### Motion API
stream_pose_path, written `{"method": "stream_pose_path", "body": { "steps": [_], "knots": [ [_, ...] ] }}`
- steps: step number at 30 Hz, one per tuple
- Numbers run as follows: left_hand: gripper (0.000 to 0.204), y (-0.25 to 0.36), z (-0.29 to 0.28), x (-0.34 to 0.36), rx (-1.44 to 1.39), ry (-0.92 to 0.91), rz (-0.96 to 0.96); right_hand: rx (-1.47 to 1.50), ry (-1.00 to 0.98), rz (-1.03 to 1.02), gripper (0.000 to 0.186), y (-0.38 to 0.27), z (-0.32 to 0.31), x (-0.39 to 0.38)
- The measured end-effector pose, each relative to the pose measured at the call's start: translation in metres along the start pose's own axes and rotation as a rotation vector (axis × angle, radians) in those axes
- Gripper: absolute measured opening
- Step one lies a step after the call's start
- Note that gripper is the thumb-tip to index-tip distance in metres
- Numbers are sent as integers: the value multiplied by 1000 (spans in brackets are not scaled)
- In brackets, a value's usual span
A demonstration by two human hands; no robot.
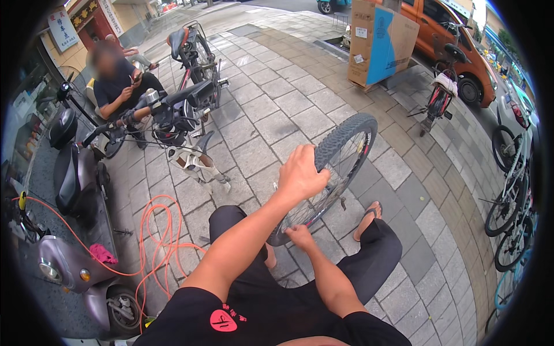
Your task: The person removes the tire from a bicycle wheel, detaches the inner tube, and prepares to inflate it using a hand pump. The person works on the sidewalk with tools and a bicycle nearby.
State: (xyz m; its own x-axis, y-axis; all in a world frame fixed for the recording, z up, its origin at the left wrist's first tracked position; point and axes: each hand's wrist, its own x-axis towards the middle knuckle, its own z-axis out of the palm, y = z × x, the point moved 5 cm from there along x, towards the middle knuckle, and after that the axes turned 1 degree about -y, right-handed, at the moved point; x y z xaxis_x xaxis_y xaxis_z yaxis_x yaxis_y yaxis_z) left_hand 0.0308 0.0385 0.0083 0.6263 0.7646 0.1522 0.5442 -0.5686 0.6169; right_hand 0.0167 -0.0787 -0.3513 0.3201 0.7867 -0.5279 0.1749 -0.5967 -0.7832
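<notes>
The fingers of the left hand (300,173) are curled closed over the tyre (346,138) near its upper arc, so the wheel (329,179) is kept upright on its edge. The right hand (301,235) is closed on the rim at the low near side, where the wheel is steadied between the knees; its fingertips are hidden behind the rim, so how far they wrap cannot be told. The wheel is stood on the pavement (288,109) just in front of the seated person, between the legs, with a sandalled foot (369,216) just beside it on the right. The hub and most spokes are hard to make out, being covered by the left forearm and blurred.

To the left, a bicycle (184,104) without its front wheel is propped on its fork. An orange hose (161,242) is looped on the paving beside a scooter (81,265), which is cut off at the lower edge. Another person (118,81) is seated behind the bicycle and is partly hidden by it. A cardboard box (378,40) is stood farther off, near an orange car (456,40), and parked bicycles (513,190) are cut off at the right rim.
</notes>
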Motion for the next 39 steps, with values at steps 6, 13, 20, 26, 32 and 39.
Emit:
{"method": "stream_pose_path", "body": {
  "steps": [6,13,20,26,32,39],
  "knots": [
    [61,-2,0,1,8,33,23,267,-37,-100,35,-4,6,1],
    [58,5,-3,-10,-41,-47,16,112,22,-66,40,5,7,-5],
    [58,9,-2,-22,-14,20,52,274,-65,-198,25,5,19,-5],
    [60,20,8,-20,-42,-23,72,419,-15,-139,22,27,22,7],
    [57,22,-1,-7,-10,-54,92,253,91,-83,39,2,12,-13],
    [60,16,2,-22,-51,-19,67,234,78,-210,26,11,19,-11]
  ]
}}
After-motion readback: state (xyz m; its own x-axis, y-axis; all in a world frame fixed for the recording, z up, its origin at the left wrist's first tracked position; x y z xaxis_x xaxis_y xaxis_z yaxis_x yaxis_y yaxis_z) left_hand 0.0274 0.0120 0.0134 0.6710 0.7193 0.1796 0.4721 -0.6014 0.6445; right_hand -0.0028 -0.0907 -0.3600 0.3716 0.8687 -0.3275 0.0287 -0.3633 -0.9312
